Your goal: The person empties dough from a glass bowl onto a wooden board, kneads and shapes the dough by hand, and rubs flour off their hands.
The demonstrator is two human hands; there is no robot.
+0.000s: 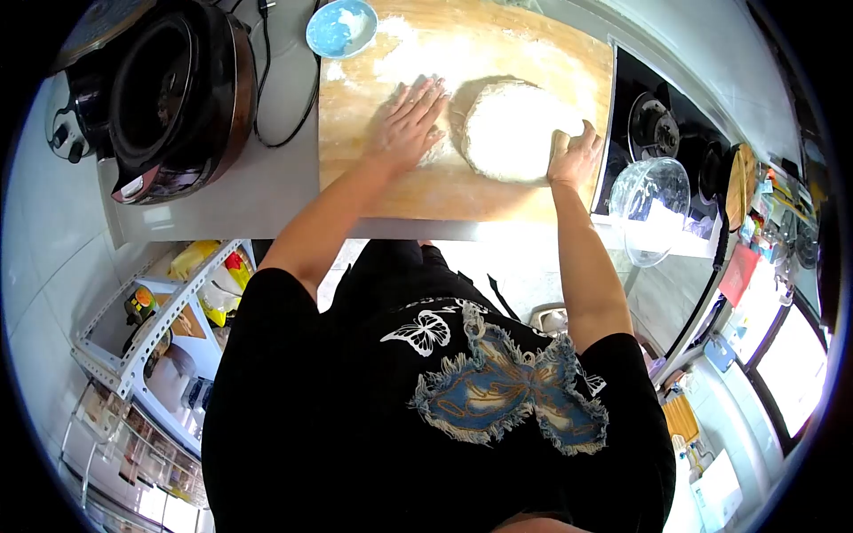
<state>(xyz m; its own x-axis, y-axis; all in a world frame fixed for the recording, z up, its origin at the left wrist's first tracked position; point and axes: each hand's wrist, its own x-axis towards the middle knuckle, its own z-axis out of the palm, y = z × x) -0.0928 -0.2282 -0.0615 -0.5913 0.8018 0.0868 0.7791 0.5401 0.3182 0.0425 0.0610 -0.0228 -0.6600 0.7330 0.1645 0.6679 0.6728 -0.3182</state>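
Right hand [575,156] cupping dough [514,131] at its right edge, left hand [405,124] flat, open on floured board [373,191] beside it

A wooden board [533,53] lies on the counter [240,200], with a mound of dough [515,129] on its right half. The left hand [404,124] rests flat on the board just left of the dough; the right hand [576,158] touches the dough's right edge. A small bowl [341,27] sits at the board's far left corner. Left of the board stands a cooker pot [173,89], a cable [284,115] between them. Right of the board is a stove [657,124], with a glass bowl [649,204] at its near edge. Below the counter, at left, stands a shelf rack [160,329].
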